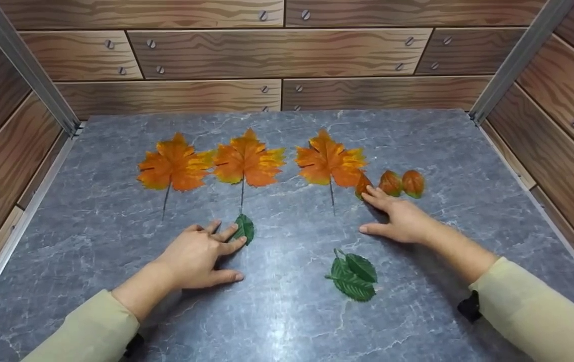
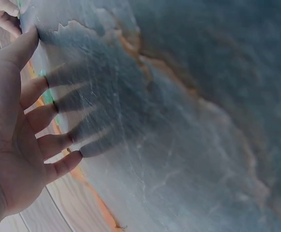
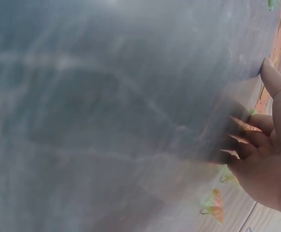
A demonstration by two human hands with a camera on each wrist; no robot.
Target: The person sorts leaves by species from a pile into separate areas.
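Note:
In the head view my left hand lies palm down, fingertips touching a single green leaf just below the middle maple leaf's stem. My right hand reaches to a small orange-green leaf and touches it with its fingertips, thumb spread apart. That leaf meets the lower right edge of the right-hand maple leaf. Two more small orange-green leaves, one beside the other, lie to its right. In the left wrist view the left fingers are spread and reach the tabletop.
Two other orange maple leaves, one at left and one in the middle, lie stems toward me. Several overlapping green leaves sit nearer me. Wood-patterned panels and metal posts bound the grey marbled table.

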